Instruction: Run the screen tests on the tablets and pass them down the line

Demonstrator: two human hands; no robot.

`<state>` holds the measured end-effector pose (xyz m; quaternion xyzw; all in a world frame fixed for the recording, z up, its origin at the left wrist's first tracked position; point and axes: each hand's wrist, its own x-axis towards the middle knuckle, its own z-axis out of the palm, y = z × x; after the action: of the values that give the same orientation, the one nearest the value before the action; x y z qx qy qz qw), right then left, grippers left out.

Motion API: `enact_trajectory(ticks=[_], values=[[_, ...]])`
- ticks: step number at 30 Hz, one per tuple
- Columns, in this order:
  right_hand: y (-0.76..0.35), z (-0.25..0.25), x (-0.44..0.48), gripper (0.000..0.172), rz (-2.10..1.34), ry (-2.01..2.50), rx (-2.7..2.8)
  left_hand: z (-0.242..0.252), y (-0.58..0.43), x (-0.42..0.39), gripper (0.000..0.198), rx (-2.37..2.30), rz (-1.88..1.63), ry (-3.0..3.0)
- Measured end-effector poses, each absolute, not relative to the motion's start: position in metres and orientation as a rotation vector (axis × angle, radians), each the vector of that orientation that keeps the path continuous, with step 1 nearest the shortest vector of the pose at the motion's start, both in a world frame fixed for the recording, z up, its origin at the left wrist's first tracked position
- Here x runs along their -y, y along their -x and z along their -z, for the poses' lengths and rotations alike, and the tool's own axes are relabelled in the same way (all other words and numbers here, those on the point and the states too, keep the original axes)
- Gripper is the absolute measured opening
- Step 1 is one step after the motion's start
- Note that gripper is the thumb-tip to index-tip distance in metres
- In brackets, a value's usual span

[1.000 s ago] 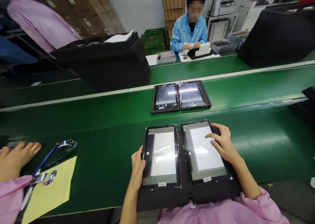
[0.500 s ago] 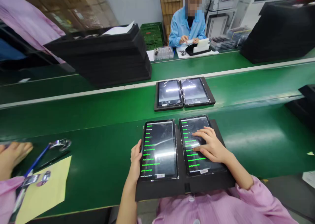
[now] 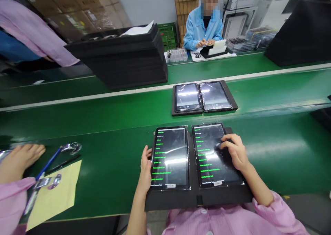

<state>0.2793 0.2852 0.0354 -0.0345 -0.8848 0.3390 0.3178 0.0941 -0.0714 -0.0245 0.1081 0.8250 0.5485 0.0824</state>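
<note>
Two tablets lie side by side in a black foam tray (image 3: pixel 199 200) at the near edge of the green bench. Both screens are dark with lines of green text. My left hand (image 3: pixel 145 166) grips the left edge of the left tablet (image 3: pixel 170 157), thumb on its bezel. My right hand (image 3: pixel 234 151) rests over the right tablet (image 3: pixel 216 155), fingers curled, fingertips touching the screen near its upper right.
A second tray with two tablets (image 3: pixel 203 97) sits on the green conveyor belt (image 3: pixel 77 118) beyond. A stack of black trays (image 3: pixel 124 59) stands at the back left. A co-worker's hand (image 3: pixel 18 159), a yellow paper (image 3: pixel 55 193) and pens lie at left. A person in blue sits across.
Both screens went from white pages to dark menus with green text. My right hand slid down onto the right screen, then back toward its upper right. My left hand kept its hold.
</note>
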Motion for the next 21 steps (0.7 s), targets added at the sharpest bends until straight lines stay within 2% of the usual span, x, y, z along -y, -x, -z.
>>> enact_trajectory(ticks=[3,10,15,21], values=[[-0.275,-0.034,-0.283,0.054,-0.859,0.054,2.427,0.016,-0.097,0.07,0.084,-2.491,-1.64,-0.49],[-0.272,-0.042,-0.276,0.053,-0.696,-0.14,2.663,-0.005,-0.104,0.066,0.073,-2.652,-1.459,-0.865],[-0.273,-0.04,-0.272,0.051,-0.629,-0.181,2.677,-0.005,-0.111,0.071,0.061,-2.936,-1.341,-0.898],[-0.276,-0.025,-0.274,0.041,-0.482,-0.131,2.586,-0.007,-0.119,0.072,0.059,-3.058,-1.312,-1.027]])
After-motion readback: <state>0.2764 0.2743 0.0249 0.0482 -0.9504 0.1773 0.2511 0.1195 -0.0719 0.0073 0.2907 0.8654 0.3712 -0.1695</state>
